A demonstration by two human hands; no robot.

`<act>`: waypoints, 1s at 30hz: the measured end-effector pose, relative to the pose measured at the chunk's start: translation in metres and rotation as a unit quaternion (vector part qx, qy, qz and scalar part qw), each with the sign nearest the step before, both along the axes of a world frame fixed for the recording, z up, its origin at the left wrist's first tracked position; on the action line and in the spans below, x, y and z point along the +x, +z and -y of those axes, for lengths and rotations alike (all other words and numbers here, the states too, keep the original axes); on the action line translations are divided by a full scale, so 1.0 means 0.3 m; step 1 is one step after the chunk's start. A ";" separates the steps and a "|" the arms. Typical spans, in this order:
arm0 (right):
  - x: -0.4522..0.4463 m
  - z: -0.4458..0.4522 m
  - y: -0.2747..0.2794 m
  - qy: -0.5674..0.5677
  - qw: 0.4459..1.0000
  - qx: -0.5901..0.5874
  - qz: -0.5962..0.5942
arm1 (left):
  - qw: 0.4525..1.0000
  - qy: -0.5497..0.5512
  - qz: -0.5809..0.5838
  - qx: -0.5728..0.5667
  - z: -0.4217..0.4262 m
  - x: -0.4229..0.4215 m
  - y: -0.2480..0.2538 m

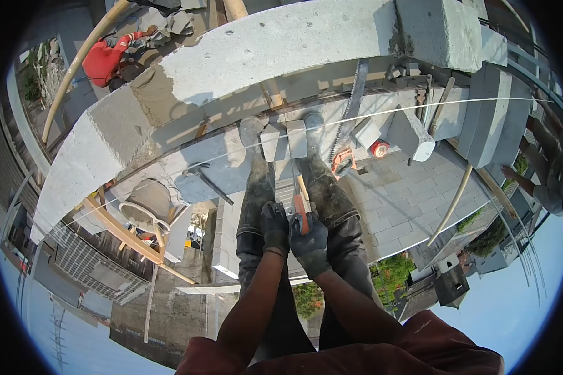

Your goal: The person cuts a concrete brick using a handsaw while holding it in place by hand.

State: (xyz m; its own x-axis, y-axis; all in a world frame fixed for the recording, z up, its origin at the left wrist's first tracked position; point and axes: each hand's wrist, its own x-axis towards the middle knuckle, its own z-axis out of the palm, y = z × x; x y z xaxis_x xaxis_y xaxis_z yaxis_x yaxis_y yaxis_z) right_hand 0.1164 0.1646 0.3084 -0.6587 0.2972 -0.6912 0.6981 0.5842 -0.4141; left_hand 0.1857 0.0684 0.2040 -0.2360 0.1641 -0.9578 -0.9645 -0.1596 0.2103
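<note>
My right hand [309, 240], in a dark glove, is closed around the orange handle [301, 215] of a tool that points away from me between my legs. My left hand [275, 228], also gloved, is just left of it with curled fingers; whatever they hold is hidden. Past the tool, two small grey blocks, one on the left [269, 142] and one on the right [297, 139], rest between my boots. A pale string [394, 111] runs across above the work surface.
A curved concrete beam [281, 40] spans ahead. On the left are a mortar bucket [149, 203] and a dark hammer-like tool [211, 182]. A toothed saw [355, 103], an orange tool [343, 164] and a red round object [379, 148] lie right. People are at upper left [103, 61] and far right [544, 178].
</note>
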 end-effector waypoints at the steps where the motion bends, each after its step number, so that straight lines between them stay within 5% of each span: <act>1: 0.010 0.005 -0.006 -0.002 1.000 0.000 0.001 | 0.965 -0.165 -0.024 -0.203 0.017 -0.112 0.017; 3: 0.038 0.011 -0.014 -0.012 0.999 0.000 -0.032 | 0.916 -0.170 -0.167 -0.322 0.067 -0.273 -0.082; 4: 0.050 0.013 -0.020 -0.017 0.999 -0.001 -0.030 | 0.779 -0.430 -0.249 -0.382 0.128 -0.341 -0.193; 6: 0.044 0.018 -0.024 -0.008 1.000 0.013 -0.022 | 0.666 -0.575 -0.300 -0.369 0.110 -0.453 -0.240; 7: 0.050 0.019 -0.027 -0.011 1.000 0.015 -0.023 | 0.665 -0.575 -0.303 -0.368 0.114 -0.468 -0.296; 9: 0.058 0.010 -0.043 -0.033 0.999 0.001 -0.018 | 0.527 -0.649 -0.466 -0.289 0.116 -0.492 -0.415; 12: 0.044 -0.016 -0.058 0.001 0.999 0.020 -0.034 | 0.507 -0.635 -0.479 -0.332 0.081 -0.421 -0.625; 15: -0.003 -0.053 -0.054 -0.008 0.999 -0.009 -0.044 | 0.592 -0.691 -0.353 -0.218 0.060 -0.474 -0.582; 21: -0.081 -0.161 -0.105 0.089 0.995 0.027 -0.044 | 0.627 -0.629 -0.378 -0.262 0.052 -0.534 -0.537; 23: -0.144 -0.181 -0.108 0.069 0.997 -0.018 -0.015 | 0.684 -0.613 -0.307 -0.248 0.050 -0.567 -0.515; 24: -0.166 -0.184 -0.110 0.071 0.997 -0.019 -0.015 | 0.638 -0.620 -0.359 -0.282 0.057 -0.546 -0.513; 30: -0.210 -0.207 -0.120 0.151 0.986 -0.015 -0.073 | 0.673 -0.577 -0.349 -0.304 0.057 -0.545 -0.525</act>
